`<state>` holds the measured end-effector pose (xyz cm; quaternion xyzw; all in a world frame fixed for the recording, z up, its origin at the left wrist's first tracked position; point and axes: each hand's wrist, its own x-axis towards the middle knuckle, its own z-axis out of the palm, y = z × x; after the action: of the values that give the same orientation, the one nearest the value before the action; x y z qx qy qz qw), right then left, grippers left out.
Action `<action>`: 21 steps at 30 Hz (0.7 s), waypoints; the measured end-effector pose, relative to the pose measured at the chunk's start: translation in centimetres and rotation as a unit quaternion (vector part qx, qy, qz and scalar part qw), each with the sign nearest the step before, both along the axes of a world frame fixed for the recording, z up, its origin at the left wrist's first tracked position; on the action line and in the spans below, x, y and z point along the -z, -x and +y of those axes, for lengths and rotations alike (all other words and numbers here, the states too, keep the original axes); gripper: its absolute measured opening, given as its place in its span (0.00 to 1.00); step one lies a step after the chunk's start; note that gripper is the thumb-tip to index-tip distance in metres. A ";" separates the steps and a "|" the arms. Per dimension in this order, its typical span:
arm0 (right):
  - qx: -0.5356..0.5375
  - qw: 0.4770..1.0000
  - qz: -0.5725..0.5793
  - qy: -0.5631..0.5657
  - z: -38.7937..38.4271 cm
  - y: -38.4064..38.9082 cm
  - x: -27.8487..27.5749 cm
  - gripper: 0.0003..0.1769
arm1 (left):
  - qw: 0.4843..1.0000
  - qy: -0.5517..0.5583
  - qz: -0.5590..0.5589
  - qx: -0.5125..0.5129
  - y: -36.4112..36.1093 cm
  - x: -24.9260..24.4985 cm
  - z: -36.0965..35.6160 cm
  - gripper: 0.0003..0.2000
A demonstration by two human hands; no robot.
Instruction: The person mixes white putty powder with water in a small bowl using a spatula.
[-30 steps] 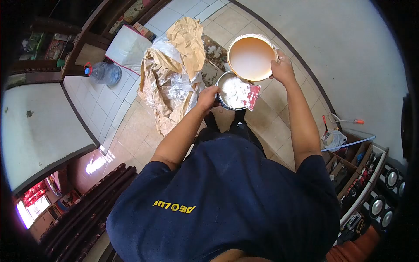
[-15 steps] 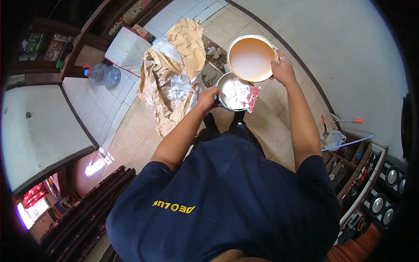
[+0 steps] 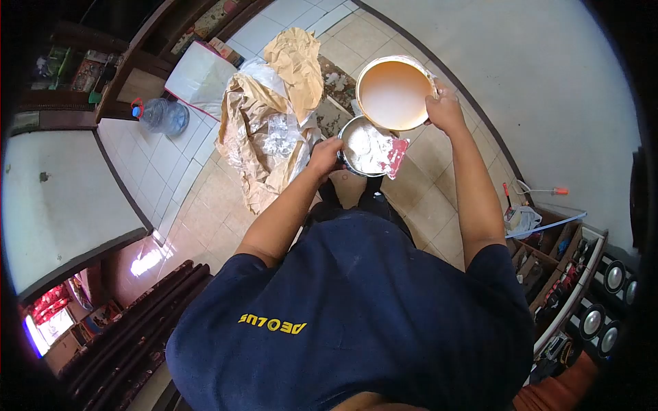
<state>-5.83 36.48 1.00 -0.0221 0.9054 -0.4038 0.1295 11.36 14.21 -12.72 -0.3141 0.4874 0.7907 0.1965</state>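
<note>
My left hand (image 3: 326, 157) is closed on the left rim of a small round pot (image 3: 347, 162) that holds white powder (image 3: 364, 142). A red scraper (image 3: 397, 156), partly coated in white, rests in the pot at its right side. My right hand (image 3: 444, 108) grips the right side of a larger bucket (image 3: 359, 85) with whitish liquid (image 3: 394, 99) in it. The bucket is tilted, and its lower edge is just above the pot. Whether any liquid is flowing cannot be made out.
Crumpled brown paper (image 3: 248, 130) with clear plastic lies left of the pot, beside a stained board (image 3: 336, 85). A large water bottle (image 3: 164, 118) lies on the tiles further left. A wooden shelf unit (image 3: 548, 246) with tools stands at the right, near the wall (image 3: 541, 89).
Both hands keep their holds and have hardly moved. The bucket and the pot show only a very slight shift.
</note>
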 end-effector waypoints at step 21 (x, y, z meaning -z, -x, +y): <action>0.019 0.982 -0.109 0.152 0.6 1.5 1.0 0.25 | 0.999 -0.032 0.037 -0.022 -2.4 -1.4 -0.3 0.14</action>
<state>-7.31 37.11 0.05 0.0202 0.8142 -0.5391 0.2147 13.73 13.92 -11.32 -0.2885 0.4621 0.8210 0.1708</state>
